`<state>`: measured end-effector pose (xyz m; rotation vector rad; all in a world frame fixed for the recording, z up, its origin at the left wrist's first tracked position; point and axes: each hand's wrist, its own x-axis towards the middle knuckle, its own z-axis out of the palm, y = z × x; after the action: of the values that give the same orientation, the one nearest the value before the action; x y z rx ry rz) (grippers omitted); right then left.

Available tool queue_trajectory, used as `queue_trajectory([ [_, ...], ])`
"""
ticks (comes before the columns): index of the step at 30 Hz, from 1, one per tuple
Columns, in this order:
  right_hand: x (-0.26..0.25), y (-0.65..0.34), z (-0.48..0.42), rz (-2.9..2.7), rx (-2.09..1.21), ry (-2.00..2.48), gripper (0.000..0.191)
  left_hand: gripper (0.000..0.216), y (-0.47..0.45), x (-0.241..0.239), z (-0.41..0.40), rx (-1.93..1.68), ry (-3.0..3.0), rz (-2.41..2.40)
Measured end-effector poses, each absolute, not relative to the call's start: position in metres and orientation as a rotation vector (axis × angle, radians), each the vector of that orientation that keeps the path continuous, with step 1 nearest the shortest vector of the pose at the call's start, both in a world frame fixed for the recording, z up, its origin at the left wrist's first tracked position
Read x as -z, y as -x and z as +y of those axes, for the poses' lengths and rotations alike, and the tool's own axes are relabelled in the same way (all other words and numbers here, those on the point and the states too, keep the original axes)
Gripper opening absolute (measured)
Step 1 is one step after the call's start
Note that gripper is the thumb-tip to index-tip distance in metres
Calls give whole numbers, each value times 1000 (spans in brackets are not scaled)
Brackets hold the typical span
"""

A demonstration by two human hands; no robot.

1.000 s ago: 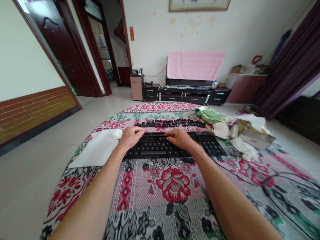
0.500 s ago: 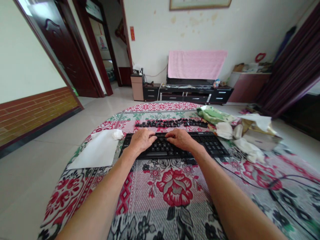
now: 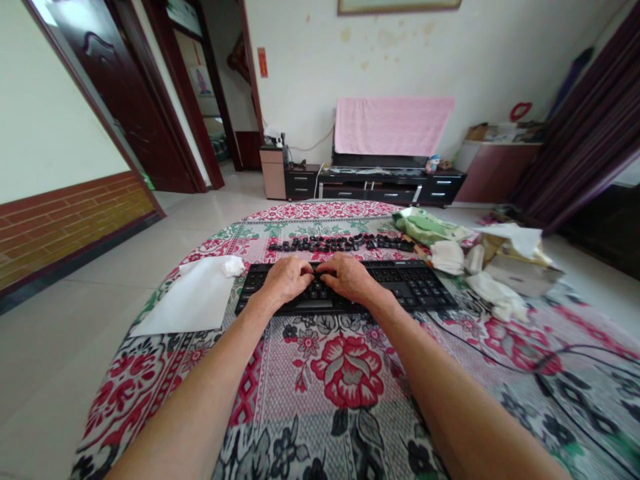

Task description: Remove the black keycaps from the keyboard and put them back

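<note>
A black keyboard [image 3: 400, 283] lies across a round table covered with a flowered cloth [image 3: 345, 393]. Both hands rest on its middle keys, knuckles up. My left hand [image 3: 286, 280] has its fingers bent down and pressed together on the keys. My right hand [image 3: 347, 277] is curled the same way, its fingertips meeting those of the left. What the fingertips hold, if anything, is hidden. Behind the keyboard, several loose black keycaps [image 3: 345, 244] lie in a row.
A white paper sheet [image 3: 193, 303] with a crumpled tissue [image 3: 233, 265] lies left of the keyboard. To the right are a green packet [image 3: 425, 228], white tissues [image 3: 447, 257] and a torn box [image 3: 520, 270]. A black cable [image 3: 500, 360] crosses the cloth at right. A TV stand [image 3: 390, 185] is beyond.
My left hand has moved right from the keyboard's left end to the middle keys. My right hand shifted slightly left, so the fingertips now meet.
</note>
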<state>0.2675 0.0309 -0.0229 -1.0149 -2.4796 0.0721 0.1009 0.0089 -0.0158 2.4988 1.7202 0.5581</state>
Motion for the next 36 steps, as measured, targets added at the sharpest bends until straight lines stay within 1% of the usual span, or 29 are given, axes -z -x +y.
queue_trajectory([
  [7,22,-266,35,-2503,-102,1096,20,26,-100,17,11,-531,-2646,1734],
  [15,14,-278,40,-2485,-211,982,26,26,-100,21,12,-558,-2686,1724],
  [22,-11,-318,39,-2277,-382,1185,22,24,-100,21,11,-684,-2588,1709],
  [26,-24,-337,32,-2273,-447,1255,21,24,-102,20,10,-718,-2609,1692],
  [31,-20,-355,29,-2386,-541,1344,21,25,-102,21,11,-730,-2593,1692],
  [36,-15,-369,28,-2406,-554,1435,21,25,-100,23,13,-788,-2540,1703],
])
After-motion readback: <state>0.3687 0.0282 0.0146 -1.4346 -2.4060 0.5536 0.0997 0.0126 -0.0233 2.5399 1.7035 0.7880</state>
